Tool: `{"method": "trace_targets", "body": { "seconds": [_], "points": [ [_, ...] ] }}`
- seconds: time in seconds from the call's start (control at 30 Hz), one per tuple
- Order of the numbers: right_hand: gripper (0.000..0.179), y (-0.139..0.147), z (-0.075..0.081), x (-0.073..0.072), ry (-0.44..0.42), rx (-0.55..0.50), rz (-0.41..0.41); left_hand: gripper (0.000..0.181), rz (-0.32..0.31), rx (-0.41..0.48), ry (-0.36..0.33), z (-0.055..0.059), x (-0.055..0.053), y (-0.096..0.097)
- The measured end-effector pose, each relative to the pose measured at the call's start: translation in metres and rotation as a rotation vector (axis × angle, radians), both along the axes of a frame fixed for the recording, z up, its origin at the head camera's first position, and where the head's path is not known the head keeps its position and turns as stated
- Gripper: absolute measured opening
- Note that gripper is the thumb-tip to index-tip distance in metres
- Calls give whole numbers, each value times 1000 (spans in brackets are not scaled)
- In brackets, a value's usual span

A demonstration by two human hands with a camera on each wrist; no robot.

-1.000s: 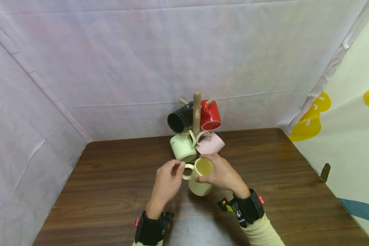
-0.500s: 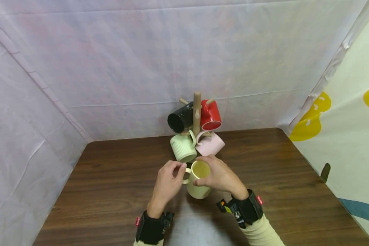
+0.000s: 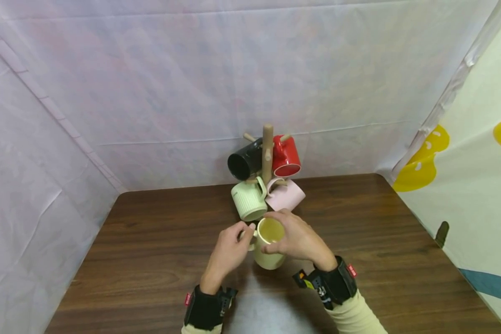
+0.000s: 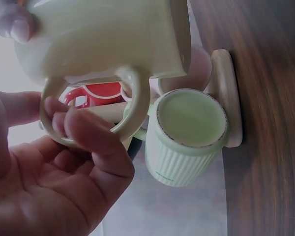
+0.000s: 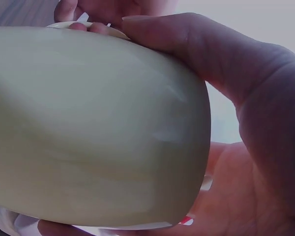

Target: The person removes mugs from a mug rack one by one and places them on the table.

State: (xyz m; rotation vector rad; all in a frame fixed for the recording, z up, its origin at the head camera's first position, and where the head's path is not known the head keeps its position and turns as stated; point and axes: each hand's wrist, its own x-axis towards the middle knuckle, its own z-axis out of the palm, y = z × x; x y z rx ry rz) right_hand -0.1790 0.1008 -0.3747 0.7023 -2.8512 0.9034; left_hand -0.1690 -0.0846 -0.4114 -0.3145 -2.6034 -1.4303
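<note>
Holding a pale yellow mug (image 3: 268,260) with both hands, mouth upward, just in front of the wooden rack (image 3: 267,139) and seemingly raised above the desk (image 3: 171,232). Gripped around its wall near the rim by the right hand (image 3: 300,236), with thumb and fingers spread to opposite sides, likely to bear the weight and prevent tipping. Held by the handle (image 4: 140,98) in the curled fingers of the left hand (image 3: 228,250), probably to guide the direction of that loop while leaving the weight to the other side. Backed by a black mug (image 3: 250,157) and a red mug (image 3: 287,155) on the upper pegs (image 3: 285,138), and by a green mug (image 3: 247,199) and a pink mug (image 3: 287,195) on the lower ones. Hooked by the handles, hence tilted rather than upright; in the black one's case, hard to tell exactly how.
</note>
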Motion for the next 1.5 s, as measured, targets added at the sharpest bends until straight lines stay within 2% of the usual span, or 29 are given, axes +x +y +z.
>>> {"method": "trace_targets", "body": {
  "seconds": [0.23,0.47,0.77,1.03,1.33,1.5],
  "points": [
    [75,-2,1,-1,-11,-11,31,40,4,-10,-48,-2,-1,-2],
    [76,-4,-1,-4,-37,-46,67,40,-4,-13,-38,-2,-2,-6],
    [76,-6,-1,-7,-29,-68,110,40,2,18,-75,-3,-4,-13],
    [76,-5,3,-7,-1,-131,96,42,44,32,-107,-2,-6,-22],
    [75,-1,1,-10,40,-210,125,39,108,46,-144,-7,-9,-36],
    [75,4,0,-13,70,-216,102,39,132,66,-133,-5,-10,-42]
  ]
}}
